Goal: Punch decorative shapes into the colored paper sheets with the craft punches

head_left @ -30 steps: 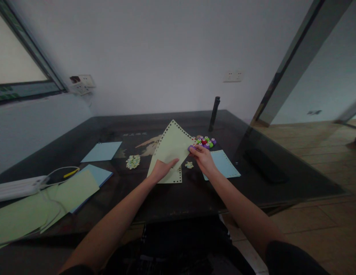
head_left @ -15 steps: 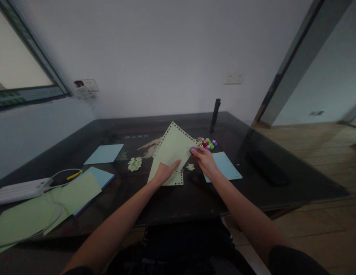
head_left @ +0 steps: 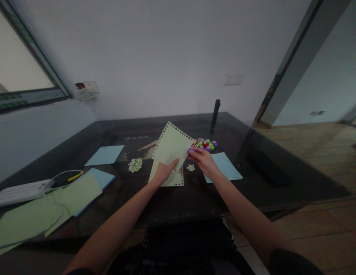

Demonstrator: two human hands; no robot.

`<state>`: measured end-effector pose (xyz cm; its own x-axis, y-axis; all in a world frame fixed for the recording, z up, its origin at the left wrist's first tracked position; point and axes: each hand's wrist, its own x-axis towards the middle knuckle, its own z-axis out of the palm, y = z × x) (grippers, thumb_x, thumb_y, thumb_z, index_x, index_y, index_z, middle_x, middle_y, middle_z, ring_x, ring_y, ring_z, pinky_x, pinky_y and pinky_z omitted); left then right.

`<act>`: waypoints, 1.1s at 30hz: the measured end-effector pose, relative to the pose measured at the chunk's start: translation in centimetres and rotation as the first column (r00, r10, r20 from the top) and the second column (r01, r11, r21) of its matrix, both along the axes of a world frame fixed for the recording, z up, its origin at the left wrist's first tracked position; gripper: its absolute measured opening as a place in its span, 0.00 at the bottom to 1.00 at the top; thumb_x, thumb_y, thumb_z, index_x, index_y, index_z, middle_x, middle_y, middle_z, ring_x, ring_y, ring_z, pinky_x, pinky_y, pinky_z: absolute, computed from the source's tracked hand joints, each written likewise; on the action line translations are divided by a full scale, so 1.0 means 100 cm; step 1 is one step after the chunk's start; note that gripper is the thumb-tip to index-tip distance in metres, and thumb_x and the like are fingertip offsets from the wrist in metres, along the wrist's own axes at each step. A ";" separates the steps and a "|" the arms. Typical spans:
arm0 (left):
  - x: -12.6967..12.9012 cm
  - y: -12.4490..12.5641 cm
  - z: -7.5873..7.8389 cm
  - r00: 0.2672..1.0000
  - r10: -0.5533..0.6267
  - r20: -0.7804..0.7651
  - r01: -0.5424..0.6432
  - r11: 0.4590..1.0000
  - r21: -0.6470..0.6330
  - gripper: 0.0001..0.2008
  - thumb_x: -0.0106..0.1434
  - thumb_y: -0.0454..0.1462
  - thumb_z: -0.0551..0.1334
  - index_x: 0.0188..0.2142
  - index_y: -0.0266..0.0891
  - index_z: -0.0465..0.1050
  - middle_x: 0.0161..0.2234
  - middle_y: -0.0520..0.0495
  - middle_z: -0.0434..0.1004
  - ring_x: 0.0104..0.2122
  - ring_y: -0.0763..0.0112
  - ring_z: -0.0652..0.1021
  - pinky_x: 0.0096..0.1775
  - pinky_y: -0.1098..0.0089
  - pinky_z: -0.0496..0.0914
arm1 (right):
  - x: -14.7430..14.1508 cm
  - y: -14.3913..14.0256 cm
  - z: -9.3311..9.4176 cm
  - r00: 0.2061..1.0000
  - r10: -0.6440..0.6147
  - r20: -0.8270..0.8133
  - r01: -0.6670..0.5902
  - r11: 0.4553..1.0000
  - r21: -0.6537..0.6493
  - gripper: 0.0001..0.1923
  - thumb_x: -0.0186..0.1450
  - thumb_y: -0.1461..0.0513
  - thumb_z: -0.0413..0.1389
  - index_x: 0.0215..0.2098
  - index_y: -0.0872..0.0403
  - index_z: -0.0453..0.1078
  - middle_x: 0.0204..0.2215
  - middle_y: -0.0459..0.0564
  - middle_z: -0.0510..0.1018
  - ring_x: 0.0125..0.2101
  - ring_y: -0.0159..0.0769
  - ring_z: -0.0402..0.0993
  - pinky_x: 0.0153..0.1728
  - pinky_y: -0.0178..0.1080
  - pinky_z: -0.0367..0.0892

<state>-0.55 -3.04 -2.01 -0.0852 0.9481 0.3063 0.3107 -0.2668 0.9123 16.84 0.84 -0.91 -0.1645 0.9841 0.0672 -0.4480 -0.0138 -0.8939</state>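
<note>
My left hand grips the lower edge of a pale green paper sheet with punched holes along its borders, held tilted above the dark table. My right hand is closed on a small purple punch pressed against the sheet's right edge. Another pale green punched sheet lies flat beneath. A small heap of punched scraps sits between my hands.
A cluster of colourful punches and a light blue punched sheet lie right of my hands. A scrap pile, blue paper, stacked sheets, a white power strip and a dark post are also here.
The green sheet has turned slightly and shifted left in my left hand. My right hand stays with the purple punch at the sheet's right edge.
</note>
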 end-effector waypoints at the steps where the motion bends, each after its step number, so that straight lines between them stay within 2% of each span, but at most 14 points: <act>1: -0.001 0.001 -0.001 1.000 0.006 0.002 -0.006 1.000 0.001 0.21 0.59 0.38 0.61 0.52 0.37 0.69 0.49 0.42 0.75 0.56 0.62 0.69 0.60 0.59 0.56 | 0.000 0.000 0.000 1.000 0.005 0.002 -0.005 1.000 0.004 0.17 0.43 0.58 0.70 0.29 0.55 0.75 0.31 0.48 0.80 0.30 0.32 0.75 0.38 0.37 0.71; 10: -0.010 0.012 -0.010 0.997 0.064 0.045 -0.065 0.998 0.025 0.20 0.57 0.41 0.62 0.48 0.36 0.71 0.46 0.41 0.77 0.54 0.60 0.71 0.58 0.58 0.60 | 0.007 0.000 0.003 0.997 0.077 0.019 -0.077 0.997 0.018 0.15 0.49 0.55 0.67 0.31 0.55 0.75 0.30 0.50 0.81 0.30 0.34 0.77 0.38 0.38 0.71; 13: -0.012 0.012 -0.007 0.994 0.088 0.057 -0.089 0.996 0.005 0.17 0.57 0.42 0.62 0.43 0.35 0.73 0.38 0.42 0.80 0.50 0.59 0.74 0.56 0.58 0.63 | 0.010 0.001 0.003 0.996 0.065 0.053 -0.066 0.998 0.006 0.13 0.52 0.54 0.65 0.31 0.55 0.75 0.30 0.51 0.81 0.29 0.34 0.77 0.37 0.38 0.72; 16: -0.013 0.011 -0.003 0.993 0.083 0.079 -0.080 0.996 -0.038 0.18 0.57 0.44 0.61 0.39 0.32 0.74 0.30 0.42 0.81 0.42 0.57 0.78 0.51 0.58 0.68 | 0.011 0.003 0.002 0.993 0.036 0.111 -0.035 0.999 -0.015 0.13 0.56 0.53 0.62 0.30 0.55 0.74 0.28 0.51 0.80 0.27 0.33 0.77 0.33 0.36 0.72; 18: -0.014 0.011 -0.002 0.993 0.075 0.090 -0.071 0.996 -0.045 0.19 0.57 0.45 0.61 0.39 0.31 0.74 0.28 0.42 0.80 0.38 0.58 0.79 0.48 0.58 0.70 | 0.011 0.003 0.000 0.988 0.037 0.147 -0.034 0.999 -0.027 0.15 0.58 0.51 0.59 0.29 0.55 0.73 0.27 0.52 0.80 0.26 0.33 0.76 0.30 0.35 0.71; 20: -0.014 0.011 -0.003 0.993 0.078 0.092 -0.074 0.996 -0.044 0.19 0.57 0.45 0.61 0.39 0.31 0.74 0.28 0.42 0.81 0.38 0.58 0.79 0.49 0.59 0.69 | 0.011 0.003 -0.001 0.984 0.046 0.171 -0.041 0.999 -0.034 0.17 0.59 0.49 0.57 0.28 0.55 0.73 0.26 0.52 0.80 0.25 0.33 0.76 0.29 0.35 0.71; 26: -0.011 0.009 -0.001 0.993 0.089 0.076 -0.089 0.996 -0.011 0.16 0.57 0.42 0.62 0.41 0.33 0.74 0.39 0.40 0.80 0.48 0.59 0.76 0.54 0.59 0.65 | 0.012 0.006 -0.006 0.968 0.037 0.249 -0.030 0.999 -0.032 0.21 0.57 0.45 0.56 0.27 0.55 0.72 0.25 0.51 0.79 0.23 0.35 0.74 0.27 0.37 0.69; 29: -0.011 0.008 0.001 0.993 0.097 0.070 -0.096 0.995 -0.023 0.16 0.56 0.42 0.62 0.41 0.34 0.74 0.41 0.40 0.80 0.47 0.59 0.76 0.55 0.59 0.65 | 0.014 0.012 -0.010 0.911 -0.046 0.409 0.013 0.996 0.084 0.23 0.57 0.42 0.55 0.25 0.54 0.71 0.22 0.49 0.77 0.23 0.35 0.72 0.26 0.36 0.65; 33: -0.011 0.009 -0.001 0.992 0.109 0.067 -0.107 0.994 -0.029 0.16 0.56 0.41 0.62 0.42 0.35 0.74 0.42 0.41 0.79 0.50 0.58 0.74 0.56 0.58 0.64 | 0.018 0.017 -0.018 0.686 -0.229 0.691 -0.005 0.948 0.319 0.22 0.57 0.45 0.55 0.16 0.52 0.67 0.16 0.46 0.71 0.20 0.33 0.66 0.26 0.36 0.58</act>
